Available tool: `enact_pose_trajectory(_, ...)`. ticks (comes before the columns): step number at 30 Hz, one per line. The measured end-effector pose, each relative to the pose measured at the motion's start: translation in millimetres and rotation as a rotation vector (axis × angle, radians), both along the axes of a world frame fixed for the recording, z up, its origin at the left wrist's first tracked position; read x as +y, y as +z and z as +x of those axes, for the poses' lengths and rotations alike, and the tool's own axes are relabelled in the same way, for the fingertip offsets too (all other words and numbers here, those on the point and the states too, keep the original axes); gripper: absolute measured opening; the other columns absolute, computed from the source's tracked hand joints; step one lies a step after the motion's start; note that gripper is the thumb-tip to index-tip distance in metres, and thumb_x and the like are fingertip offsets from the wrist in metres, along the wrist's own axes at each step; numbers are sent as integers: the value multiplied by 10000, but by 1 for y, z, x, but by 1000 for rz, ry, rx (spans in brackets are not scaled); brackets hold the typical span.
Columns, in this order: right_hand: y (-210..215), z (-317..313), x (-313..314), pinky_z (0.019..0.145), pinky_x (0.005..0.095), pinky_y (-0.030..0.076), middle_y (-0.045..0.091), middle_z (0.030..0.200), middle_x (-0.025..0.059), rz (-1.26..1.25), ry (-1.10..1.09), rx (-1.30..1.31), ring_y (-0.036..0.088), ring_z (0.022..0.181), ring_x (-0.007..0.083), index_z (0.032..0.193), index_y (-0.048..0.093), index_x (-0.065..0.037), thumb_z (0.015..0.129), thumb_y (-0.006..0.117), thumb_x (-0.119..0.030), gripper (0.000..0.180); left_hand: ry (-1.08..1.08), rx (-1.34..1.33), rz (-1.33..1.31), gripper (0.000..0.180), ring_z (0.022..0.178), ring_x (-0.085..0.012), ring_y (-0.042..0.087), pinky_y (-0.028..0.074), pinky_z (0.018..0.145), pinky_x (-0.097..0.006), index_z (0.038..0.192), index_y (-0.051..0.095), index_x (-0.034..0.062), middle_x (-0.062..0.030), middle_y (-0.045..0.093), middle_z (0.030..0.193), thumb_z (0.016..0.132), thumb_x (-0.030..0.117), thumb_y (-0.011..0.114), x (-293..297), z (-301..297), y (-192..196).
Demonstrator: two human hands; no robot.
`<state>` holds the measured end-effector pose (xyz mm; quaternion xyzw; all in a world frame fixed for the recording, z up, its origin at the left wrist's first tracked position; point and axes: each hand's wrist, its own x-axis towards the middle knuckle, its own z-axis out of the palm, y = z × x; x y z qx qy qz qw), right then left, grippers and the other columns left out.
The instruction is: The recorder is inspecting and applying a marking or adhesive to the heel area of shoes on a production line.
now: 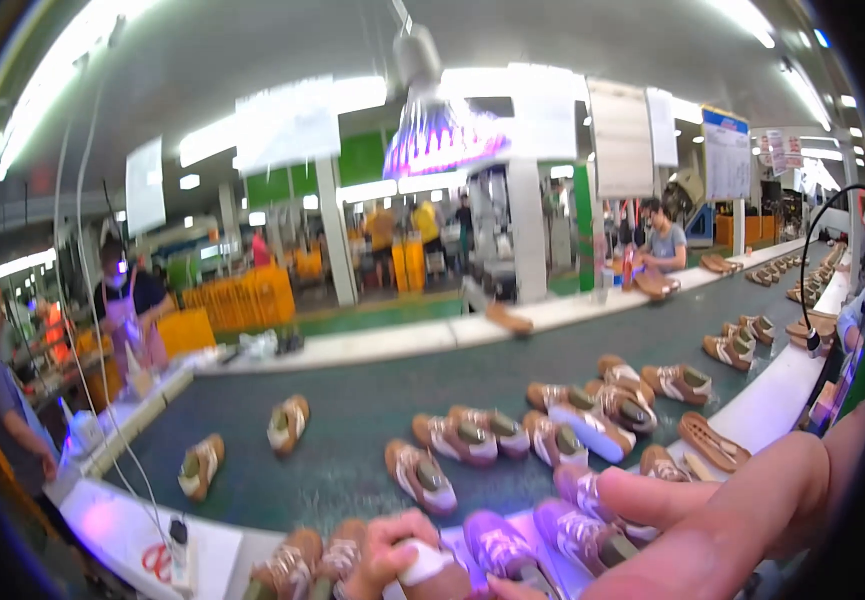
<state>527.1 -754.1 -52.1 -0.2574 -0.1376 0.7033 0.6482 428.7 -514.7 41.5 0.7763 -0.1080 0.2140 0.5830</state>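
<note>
At the lower edge my left hand (392, 548) is closed around a brown and white sneaker (434, 572), whose pale end faces up. My right hand (697, 535) reaches in from the right with thumb and finger stretched apart. A fingertip shows close to the held sneaker; whether it touches cannot be told. Between the hands, lace-up sneakers (500, 545) look purple under the lamp's light. Left of my left hand, a pair of brown sneakers (290, 568) stands at the near edge.
A dark green conveyor belt (342, 390) carries several sneakers (457, 437). Loose brown soles (714, 442) lie on the right-hand white ledge. A lamp (442, 130) hangs overhead. White cords (112, 400) drop at left to a socket strip (180, 560). Co-workers (130, 300) stand beyond the belt.
</note>
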Motion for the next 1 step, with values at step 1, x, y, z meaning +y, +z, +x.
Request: enact_pose_trajectory(1,1,-12,-14,894,376,529,670,1101,165,55,-8,-22,656,1005,223,1193,590,-36,948,552,-425,461,-23,-24,-62,507,895,-201,623,466,832,-325,885,665,-25,-130,662,907,806,468,579,-2,0,-19)
